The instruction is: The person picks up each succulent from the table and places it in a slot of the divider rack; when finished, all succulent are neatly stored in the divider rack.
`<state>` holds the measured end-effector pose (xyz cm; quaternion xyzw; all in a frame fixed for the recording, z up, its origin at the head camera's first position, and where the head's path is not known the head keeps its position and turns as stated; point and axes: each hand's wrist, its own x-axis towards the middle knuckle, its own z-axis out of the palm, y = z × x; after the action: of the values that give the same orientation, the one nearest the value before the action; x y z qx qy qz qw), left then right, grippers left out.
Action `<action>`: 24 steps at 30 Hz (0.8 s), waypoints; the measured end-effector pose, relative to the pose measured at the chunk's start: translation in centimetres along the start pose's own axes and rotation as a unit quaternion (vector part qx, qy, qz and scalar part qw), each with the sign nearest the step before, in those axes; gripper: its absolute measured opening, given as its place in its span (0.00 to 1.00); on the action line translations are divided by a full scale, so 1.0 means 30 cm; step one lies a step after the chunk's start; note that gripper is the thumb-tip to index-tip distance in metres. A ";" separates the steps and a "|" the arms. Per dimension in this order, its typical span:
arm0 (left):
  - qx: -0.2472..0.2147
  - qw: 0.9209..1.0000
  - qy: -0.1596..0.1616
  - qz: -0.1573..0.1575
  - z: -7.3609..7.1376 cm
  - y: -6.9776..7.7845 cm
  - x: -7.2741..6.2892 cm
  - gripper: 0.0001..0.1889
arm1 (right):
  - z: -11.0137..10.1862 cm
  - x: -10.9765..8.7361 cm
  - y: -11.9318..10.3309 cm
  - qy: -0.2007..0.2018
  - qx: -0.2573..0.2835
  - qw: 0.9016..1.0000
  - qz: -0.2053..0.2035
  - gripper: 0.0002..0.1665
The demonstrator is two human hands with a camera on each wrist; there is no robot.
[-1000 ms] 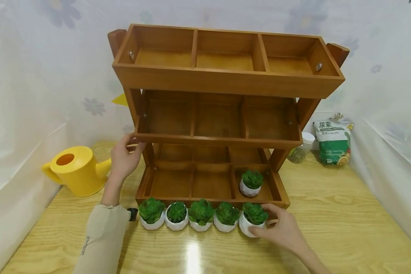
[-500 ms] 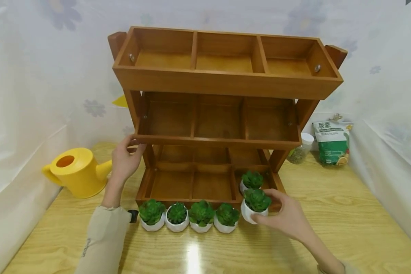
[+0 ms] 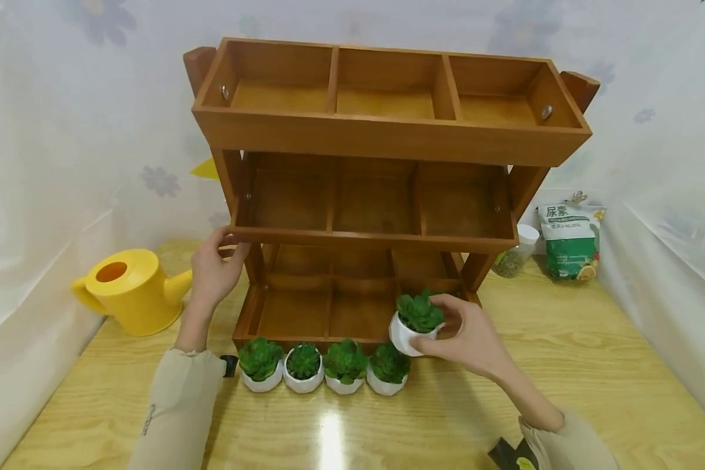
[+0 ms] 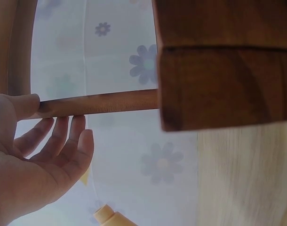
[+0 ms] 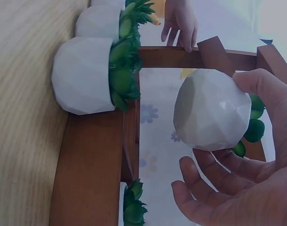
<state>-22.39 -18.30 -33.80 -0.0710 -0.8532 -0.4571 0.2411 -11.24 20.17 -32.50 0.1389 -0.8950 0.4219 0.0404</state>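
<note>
We see a pale wood-grain desk (image 3: 564, 385) bearing a brown wooden rack (image 3: 388, 141) with divided, stepped tiers. To its left we find a yellow watering can (image 3: 138, 303), and to its right, a green-and-white bag (image 3: 571, 245) near a lidded clear jar (image 3: 512, 256).

Our left hand (image 3: 216, 269) pinches a wooden bar of the rack, thumb above and fingertips below, at the left end of the middle tier. Our right hand (image 3: 469, 331) grips a potted succulent (image 3: 416, 323) between thumb and fingers, holding it in the air before the right part of the lowest tier. Its white pot (image 5: 211, 110) is rounded, glossy and cut in flat facets; broad green leaves form a rosette above the rim.

Four similar succulents (image 3: 343, 364) in white pots line the desk along the rack's front. Beyond the lowest tier's front board we make out part of another plant (image 5: 135, 207).
</note>
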 end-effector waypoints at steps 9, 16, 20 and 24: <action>-0.011 1.000 0.004 0.014 0.017 0.010 0.018 0.18 | 0.010 0.078 -0.024 -0.039 0.031 0.999 0.018 0.35; -0.010 1.000 0.004 0.004 0.012 0.001 0.002 0.18 | 0.051 0.154 -0.053 -0.094 0.044 0.994 0.016 0.38; -0.004 1.000 0.008 0.007 0.005 -0.004 -0.001 0.18 | 0.064 0.202 -0.053 -0.131 0.058 0.990 -0.002 0.37; -0.001 1.000 0.011 0.014 0.001 -0.004 -0.005 0.18 | 0.071 0.243 -0.034 -0.164 0.059 0.984 -0.032 0.36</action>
<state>-22.32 -18.35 -33.97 -0.0782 -0.8488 -0.4556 0.2566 -17.85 16.34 -31.72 0.2366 -0.8584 0.4436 -0.1016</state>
